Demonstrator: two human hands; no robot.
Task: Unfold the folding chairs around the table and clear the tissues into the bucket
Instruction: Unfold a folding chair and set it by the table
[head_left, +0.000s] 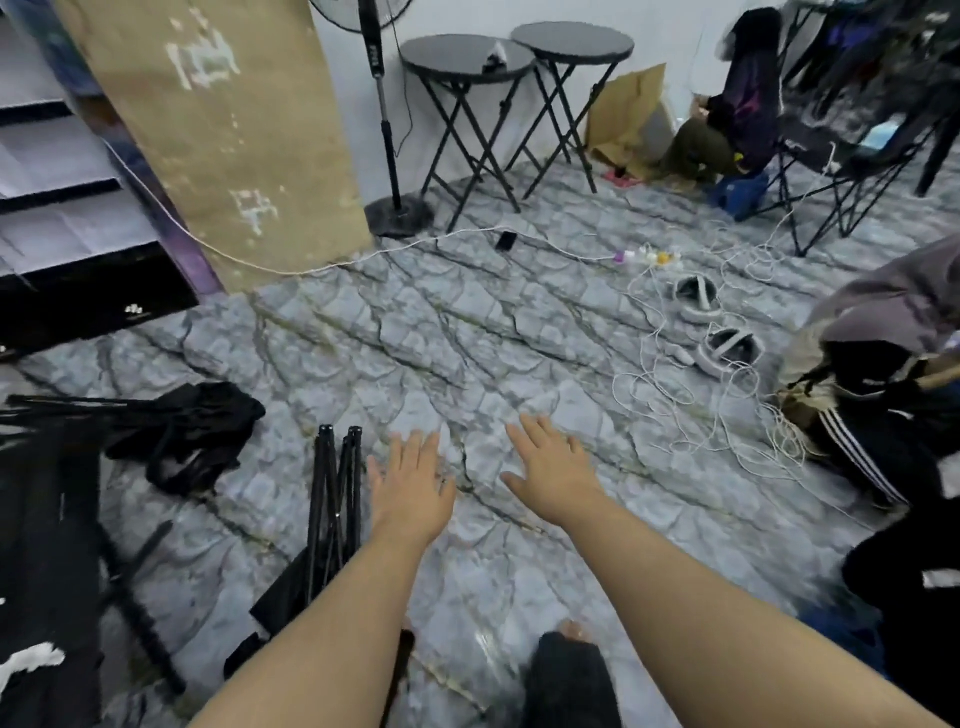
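A folded black folding chair (336, 499) stands upright just left of my left hand (413, 486), its leg tips pointing up. Both hands are held out flat over the floor, palms down, fingers apart and holding nothing; my right hand (553, 470) is about a hand's width to the right of the left. Another collapsed black chair (171, 431) lies on the floor at the left. Two round black folding tables (467, 57) (571, 41) stand at the back wall, the left one with a small pale object (496, 54) on it. No bucket is in view.
A standing fan (387, 156) is beside the tables. An unfolded chair with clothes (810, 150) stands at the back right. White cables (691, 395), a phone (505, 240) and two white slippers (696, 299) lie on the floor. A person sits at the right (883, 374). Stairs (62, 208) rise at the left.
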